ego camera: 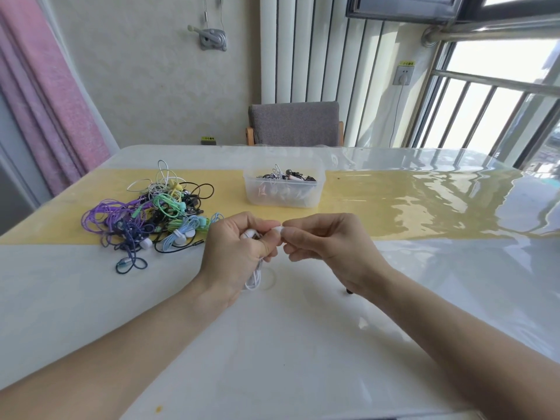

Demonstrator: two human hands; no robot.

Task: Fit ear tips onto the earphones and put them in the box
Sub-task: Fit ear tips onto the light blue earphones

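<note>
The white earphone sat in the left hand, whose fingers curled round it, above the near part of the table; its white cord hung down under that hand; the right hand pinched a small white ear tip just beside it; the clear box stood farther back with dark and white earphones inside; a pile of colored earphones lay to the left on the yellow strip; a gray chair stood behind the table.
</note>
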